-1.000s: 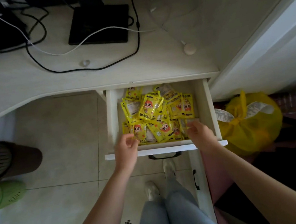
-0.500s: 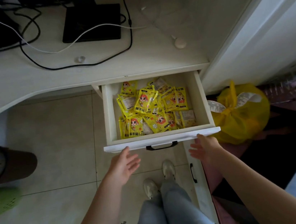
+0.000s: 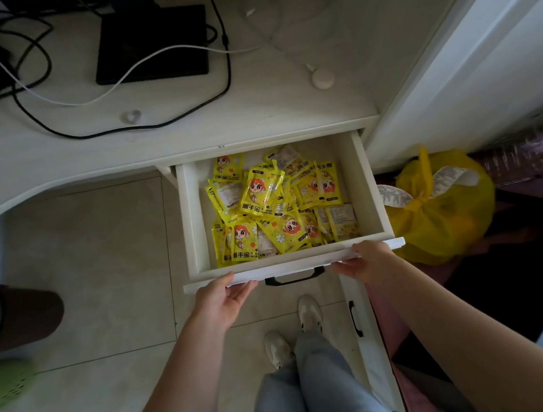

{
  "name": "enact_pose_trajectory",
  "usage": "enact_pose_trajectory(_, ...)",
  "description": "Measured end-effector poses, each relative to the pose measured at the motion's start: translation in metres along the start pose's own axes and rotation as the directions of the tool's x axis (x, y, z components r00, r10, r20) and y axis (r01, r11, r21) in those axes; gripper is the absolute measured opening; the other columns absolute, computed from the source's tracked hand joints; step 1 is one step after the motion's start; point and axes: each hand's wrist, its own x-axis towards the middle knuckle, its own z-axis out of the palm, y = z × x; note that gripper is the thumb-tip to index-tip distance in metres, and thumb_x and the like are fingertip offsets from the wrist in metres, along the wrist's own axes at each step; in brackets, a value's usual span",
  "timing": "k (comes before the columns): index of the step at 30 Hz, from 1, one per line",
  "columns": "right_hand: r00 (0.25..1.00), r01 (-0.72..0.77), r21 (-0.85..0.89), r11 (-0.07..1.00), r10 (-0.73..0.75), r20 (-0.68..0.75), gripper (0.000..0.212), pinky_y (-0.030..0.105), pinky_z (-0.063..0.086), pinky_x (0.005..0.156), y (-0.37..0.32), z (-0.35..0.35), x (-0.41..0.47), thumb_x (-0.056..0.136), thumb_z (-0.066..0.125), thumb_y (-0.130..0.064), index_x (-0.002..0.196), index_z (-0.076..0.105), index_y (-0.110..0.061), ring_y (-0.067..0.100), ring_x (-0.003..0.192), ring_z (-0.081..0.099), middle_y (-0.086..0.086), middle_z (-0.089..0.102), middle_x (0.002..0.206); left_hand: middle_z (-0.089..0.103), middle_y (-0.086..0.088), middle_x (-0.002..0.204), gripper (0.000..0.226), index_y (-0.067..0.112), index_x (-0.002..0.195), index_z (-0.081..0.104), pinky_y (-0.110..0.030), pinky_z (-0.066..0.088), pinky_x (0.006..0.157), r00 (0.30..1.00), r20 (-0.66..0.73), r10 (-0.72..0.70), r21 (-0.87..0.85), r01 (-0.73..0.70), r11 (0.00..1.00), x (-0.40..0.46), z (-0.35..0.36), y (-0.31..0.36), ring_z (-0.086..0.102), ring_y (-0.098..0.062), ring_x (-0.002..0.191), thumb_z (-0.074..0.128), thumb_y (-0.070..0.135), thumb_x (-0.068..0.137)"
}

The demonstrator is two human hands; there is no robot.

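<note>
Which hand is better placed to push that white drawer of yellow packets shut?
Probably the left hand, slightly: its open palm faces the white wooden drawer front, while the right hand rests on its top edge.

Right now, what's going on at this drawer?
A person stands at a desk with both hands on the front of an open drawer. The left hand lays flat fingers against the front, left of the black handle. The right hand rests at the front's right end. The drawer holds a heap of yellow packets, and neither hand holds any. My guess is that they are about to push it shut.
</note>
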Motion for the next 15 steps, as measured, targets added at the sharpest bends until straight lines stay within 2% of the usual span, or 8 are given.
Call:
enact_pose_trajectory(2,1.0,-0.015,-0.005,1.0,0.015,-0.021,0.022,0.053,0.056,0.075,-0.001,0.002,0.002,0.093,0.045,0.007,0.112,0.042,-0.003,0.041,0.099,0.062,0.025,0.055,0.099,0.055,-0.035,0.119,0.017,-0.005,0.111,0.05,-0.046,0.061,0.067,0.999,-0.033,0.02,-0.013,-0.021,1.0,0.0,0.004,-0.001,0.06,-0.048,0.106,0.052,-0.001,0.094)
enact_pose_trajectory(4,0.999,-0.029,-0.014,0.999,0.029,-0.039,0.019,0.052,0.056,0.072,-0.004,0.005,0.002,0.095,0.044,0.006,0.111,0.042,-0.003,0.038,0.086,0.062,0.023,0.053,0.087,0.057,-0.034,0.114,0.017,-0.005,0.111,0.051,-0.048,0.059,0.076,0.998,-0.066,0.023,-0.012,-0.024,1.0,0.001,0.007,-0.002,0.062,-0.046,0.103,0.052,0.001,0.095)
enact_pose_trajectory(5,0.999,-0.033,-0.017,0.999,0.033,-0.044,0.017,0.051,0.056,0.07,-0.006,0.007,0.002,0.095,0.044,0.004,0.111,0.042,-0.003,0.037,0.08,0.062,0.022,0.053,0.085,0.058,-0.035,0.113,0.014,-0.005,0.107,0.051,-0.05,0.059,0.075,0.997,-0.072,0.026,-0.008,-0.027,1.0,0.002,0.009,-0.001,0.062,-0.046,0.102,0.052,0.002,0.095)
enact_pose_trajectory(7,0.999,-0.029,-0.036,0.999,0.028,-0.041,0.016,0.049,0.056,0.065,-0.011,0.012,0.002,0.096,0.043,0.002,0.111,0.043,-0.003,0.035,0.075,0.062,0.022,0.055,0.086,0.059,-0.036,0.113,0.009,-0.005,0.101,0.051,-0.052,0.058,0.066,0.997,-0.072,0.04,0.006,-0.04,0.999,0.003,0.013,0.003,0.063,-0.046,0.101,0.051,0.002,0.096)
enact_pose_trajectory(9,0.999,-0.016,-0.067,0.998,0.014,-0.029,0.015,0.047,0.055,0.06,-0.019,0.019,0.003,0.097,0.042,0.001,0.11,0.044,-0.004,0.034,0.074,0.063,0.021,0.056,0.086,0.059,-0.036,0.113,0.01,-0.006,0.102,0.051,-0.051,0.058,0.065,0.996,-0.074,0.06,0.028,-0.058,0.998,0.006,0.019,0.01,0.064,-0.046,0.099,0.051,0.003,0.096)
enact_pose_trajectory(13,1.0,-0.001,-0.085,0.996,-0.001,-0.027,0.014,0.045,0.055,0.066,-0.042,0.034,0.011,0.096,0.043,0.003,0.109,0.042,-0.004,0.032,0.069,0.06,0.019,0.051,0.082,0.057,-0.036,0.113,0.019,-0.006,0.112,0.051,-0.049,0.055,0.086,0.994,-0.078,0.078,0.038,-0.076,0.996,0.014,0.035,0.029,0.063,-0.046,0.101,0.052,0.002,0.095)
enact_pose_trajectory(15,1.0,0.011,-0.075,0.997,-0.011,0.0,0.016,0.044,0.055,0.062,-0.053,0.042,0.016,0.095,0.045,0.003,0.109,0.042,-0.004,0.032,0.072,0.06,0.019,0.051,0.085,0.057,-0.035,0.111,0.019,-0.006,0.111,0.051,-0.049,0.055,0.087,0.993,-0.069,0.098,0.038,-0.096,0.995,0.02,0.044,0.038,0.063,-0.046,0.1,0.053,0.002,0.095)
